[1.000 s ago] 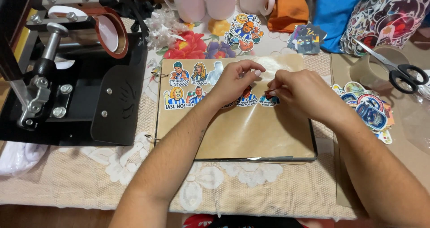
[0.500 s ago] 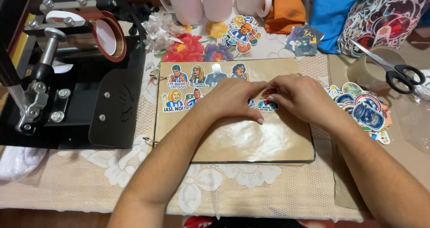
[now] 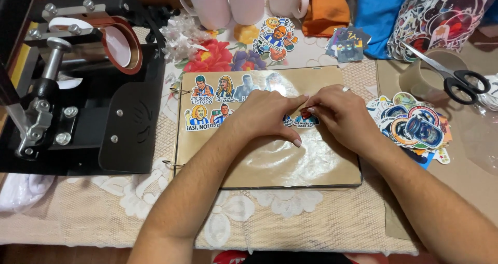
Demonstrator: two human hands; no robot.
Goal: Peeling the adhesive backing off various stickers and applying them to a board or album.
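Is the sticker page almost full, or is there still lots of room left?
Two rows of stickers already sit along the top of the brown album page. Both hands are busy now: the left hand and right hand press down on a sticker at the end of the second row. Lots is left: the lower half of the page is bare, and a pile of loose stickers waits on the right.

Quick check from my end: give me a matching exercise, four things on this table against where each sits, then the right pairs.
Things:
1. scissors
2. mugs
3. press
4. sticker pile

Places:
A. far edge, behind the album
B. left of the album
C. right of the album, by the right hand
D. far right, on the tape roll

Pairs: 1-D, 2-A, 3-B, 4-C
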